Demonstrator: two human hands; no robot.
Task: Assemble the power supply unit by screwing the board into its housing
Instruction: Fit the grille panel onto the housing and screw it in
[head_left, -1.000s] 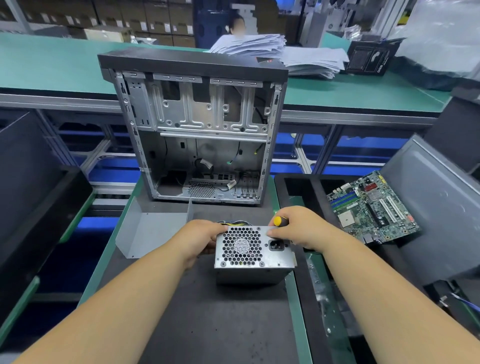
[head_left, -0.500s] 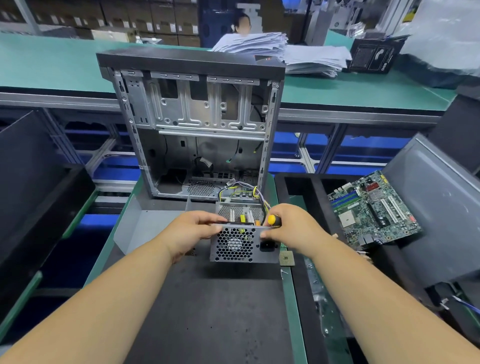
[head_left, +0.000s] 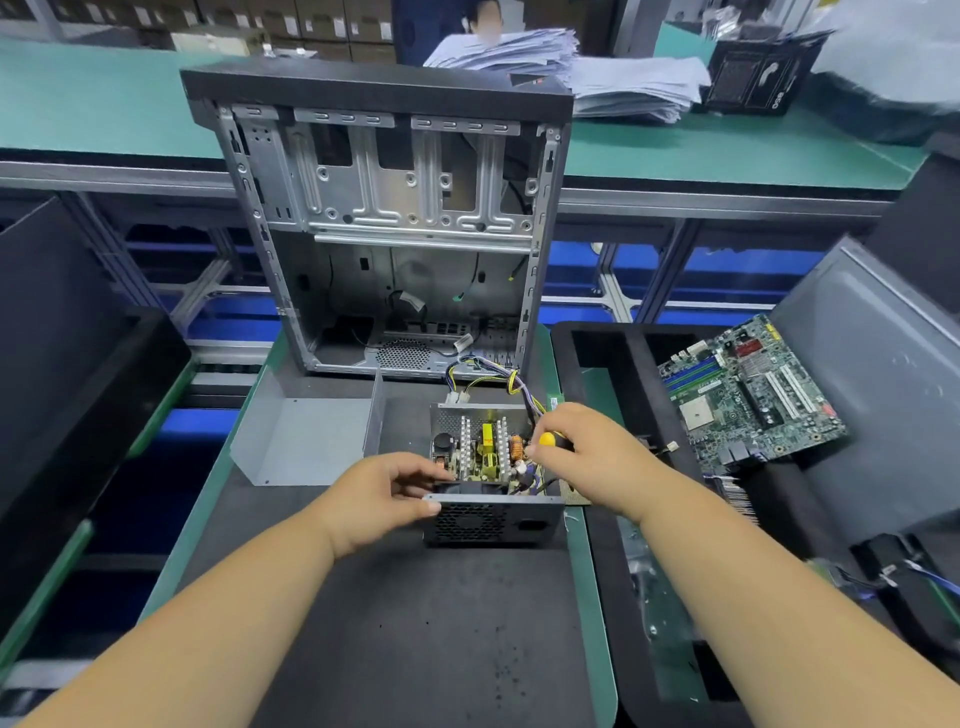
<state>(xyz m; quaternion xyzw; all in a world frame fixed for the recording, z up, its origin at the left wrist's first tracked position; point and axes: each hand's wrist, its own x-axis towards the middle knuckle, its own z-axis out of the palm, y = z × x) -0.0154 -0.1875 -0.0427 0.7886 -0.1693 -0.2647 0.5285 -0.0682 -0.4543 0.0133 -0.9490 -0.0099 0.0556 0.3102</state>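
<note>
Housing (head_left: 491, 522) lies between both hands: left hand (head_left: 379, 499) pinches its wall, right hand (head_left: 587, 457) grips a screwdriver (head_left: 551, 440)

The power supply housing (head_left: 493, 519) is grey metal with a honeycomb-patterned fan grille, and the board (head_left: 485, 449) inside shows yellow, white and copper-orange parts. The screwdriver (head_left: 551, 440) handle is yellow and black. The desk (head_left: 395, 623) mat is black edged in green; the motherboard (head_left: 748, 395) is green with blue slots.
</note>
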